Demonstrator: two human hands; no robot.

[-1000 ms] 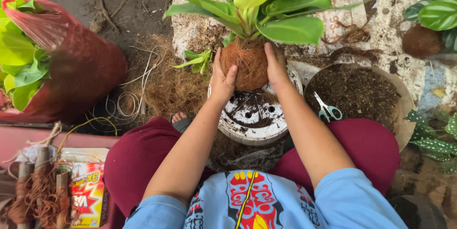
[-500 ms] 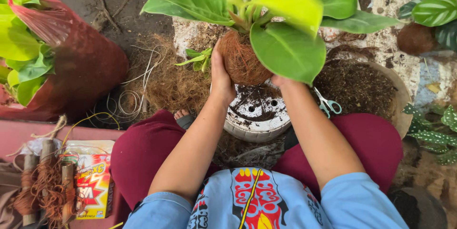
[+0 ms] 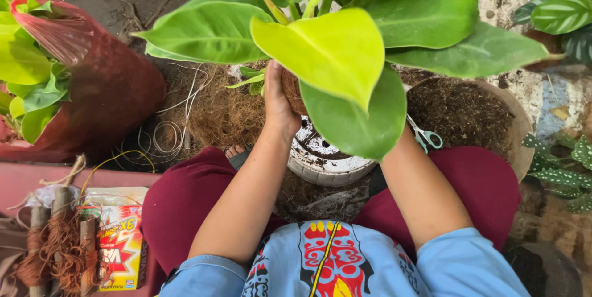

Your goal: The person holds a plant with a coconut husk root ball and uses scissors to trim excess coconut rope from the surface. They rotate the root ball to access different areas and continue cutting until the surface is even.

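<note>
A plant with big yellow-green leaves (image 3: 320, 50) is lifted close under the camera, its brown root ball (image 3: 292, 92) partly visible behind the leaves. My left hand (image 3: 277, 96) grips the left side of the root ball. My right hand is hidden under the leaves; only its forearm (image 3: 425, 192) shows, reaching up to the ball's right side. Below the plant sits a white pot (image 3: 320, 161) with dark soil smeared inside it.
A round tray of dark soil (image 3: 468, 112) lies at right with teal-handled scissors (image 3: 425, 138) on its edge. Coconut fibre (image 3: 222, 115) and coiled wire (image 3: 157, 143) lie at left. A red bag with a plant (image 3: 92, 81) stands far left. A colourful packet (image 3: 120, 244) and fibre-wrapped sticks (image 3: 52, 254) lie bottom left.
The plant has been lifted out of the white pot toward the camera, so its leaves now cover the root ball and my right hand.
</note>
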